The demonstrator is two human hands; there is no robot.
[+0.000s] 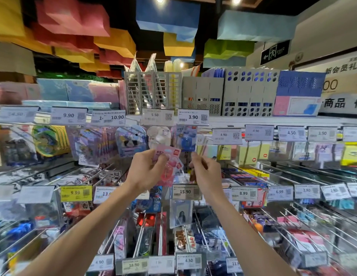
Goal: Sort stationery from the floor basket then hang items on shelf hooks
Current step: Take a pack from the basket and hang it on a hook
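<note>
One pink packet (174, 154); left hand (147, 169) grips.

12 o'clock: price tag 3.90 (193, 117) and price tag 5.50 (157, 116) hang side by side, with blue packet (186, 140) and white packet (159, 137) just under them
1 o'clock: slim opening between price tag 3.90 and price tag 4.90 (226, 136)
3 o'clock: long hook rods (289, 173) jut forward, open air between them
6 o'clock: price tag 15.90 (185, 192) just below both wrists
9 o'clock: crowded hanging packs (94, 146)
Centre: narrow gap between left hand (147, 168) gripping pink packets (170, 166) and right hand (205, 172) pinching clear packet (201, 147)
</note>
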